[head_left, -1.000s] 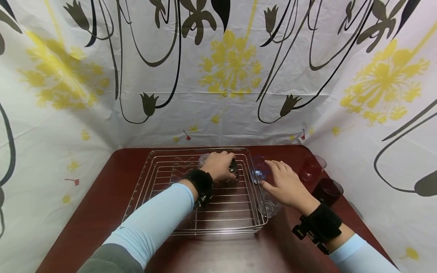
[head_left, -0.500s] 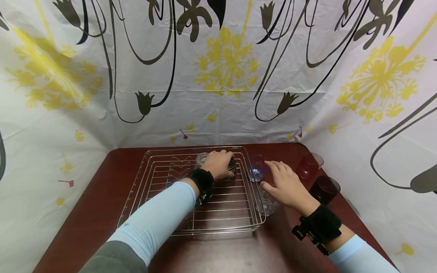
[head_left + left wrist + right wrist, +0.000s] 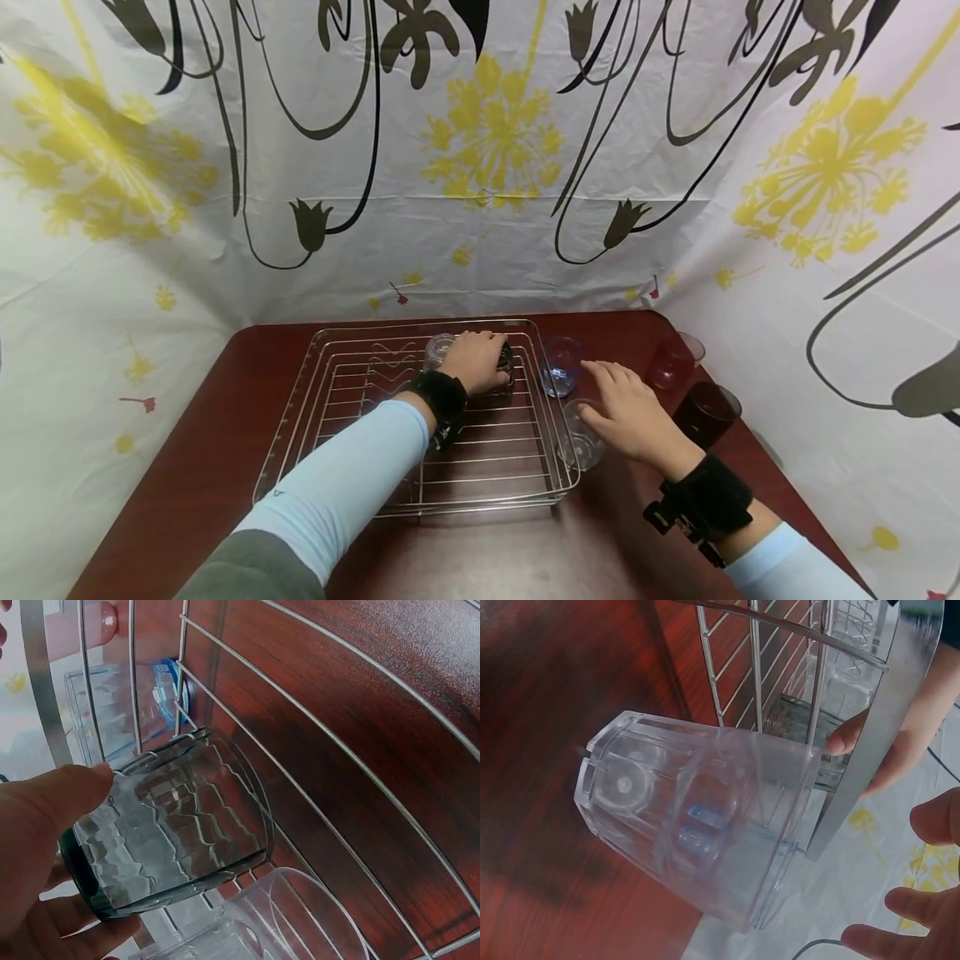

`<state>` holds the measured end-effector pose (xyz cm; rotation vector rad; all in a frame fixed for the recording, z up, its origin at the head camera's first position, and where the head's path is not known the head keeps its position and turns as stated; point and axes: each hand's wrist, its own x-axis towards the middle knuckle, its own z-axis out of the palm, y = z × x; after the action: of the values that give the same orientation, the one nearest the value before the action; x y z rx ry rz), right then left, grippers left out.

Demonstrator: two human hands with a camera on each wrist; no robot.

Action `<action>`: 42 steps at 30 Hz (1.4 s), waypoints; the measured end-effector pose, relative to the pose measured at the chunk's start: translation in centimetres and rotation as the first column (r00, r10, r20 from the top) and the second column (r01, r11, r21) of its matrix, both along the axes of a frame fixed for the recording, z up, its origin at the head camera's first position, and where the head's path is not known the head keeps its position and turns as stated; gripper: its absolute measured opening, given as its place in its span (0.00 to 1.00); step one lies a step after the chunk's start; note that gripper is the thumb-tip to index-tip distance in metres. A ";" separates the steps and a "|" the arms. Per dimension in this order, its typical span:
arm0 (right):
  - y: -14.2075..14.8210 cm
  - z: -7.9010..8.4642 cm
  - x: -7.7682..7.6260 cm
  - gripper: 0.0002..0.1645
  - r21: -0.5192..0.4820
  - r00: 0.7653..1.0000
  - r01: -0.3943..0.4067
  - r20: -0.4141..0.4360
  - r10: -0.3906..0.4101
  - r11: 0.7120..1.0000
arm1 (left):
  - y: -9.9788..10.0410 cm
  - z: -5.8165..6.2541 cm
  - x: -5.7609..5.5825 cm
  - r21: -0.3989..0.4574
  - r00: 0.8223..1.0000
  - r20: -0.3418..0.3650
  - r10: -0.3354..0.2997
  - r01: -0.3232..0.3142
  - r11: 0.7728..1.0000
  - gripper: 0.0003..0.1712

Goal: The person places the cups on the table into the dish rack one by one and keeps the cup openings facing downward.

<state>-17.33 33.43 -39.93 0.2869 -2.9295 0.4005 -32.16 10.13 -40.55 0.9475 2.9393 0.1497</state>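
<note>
My left hand (image 3: 474,363) grips a grey-green tinted glass (image 3: 176,821) from above, thumb and fingers around its thick base. The tinted glass stands upside down on the wire dish rack (image 3: 487,502), its rim at the wires. Close beside it in the rack is a clear glass (image 3: 277,922), partly covered by my left hand in the head view. My right hand (image 3: 633,412) hovers right of the rack with fingers spread, holding nothing. Just by it, a clear faceted cup (image 3: 697,817) stands upright on the table against the rack's side.
A blue-tinted glass (image 3: 560,371) stands behind the clear cup, beside the rack's right edge. Farther right are a reddish see-through glass (image 3: 675,362) and a dark glass (image 3: 707,415). The dark red table (image 3: 187,450) is bordered by patterned cloth (image 3: 480,275).
The head view has shifted slightly, so the scene sits a little further left and higher. My left hand keeps its grip on the tinted glass; the right hand has barely moved.
</note>
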 end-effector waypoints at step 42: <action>-0.6 -2.9 0.3 0.49 0.047 0.993 -0.090 0.083 0.086 0.995 | -12.1 6.2 12.8 0.160 0.984 -0.146 0.107 -0.084 0.984 0.49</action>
<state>-17.07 32.82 -42.85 0.4179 -3.0176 0.3585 -19.32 -1.97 -34.39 0.8717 3.1563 0.3262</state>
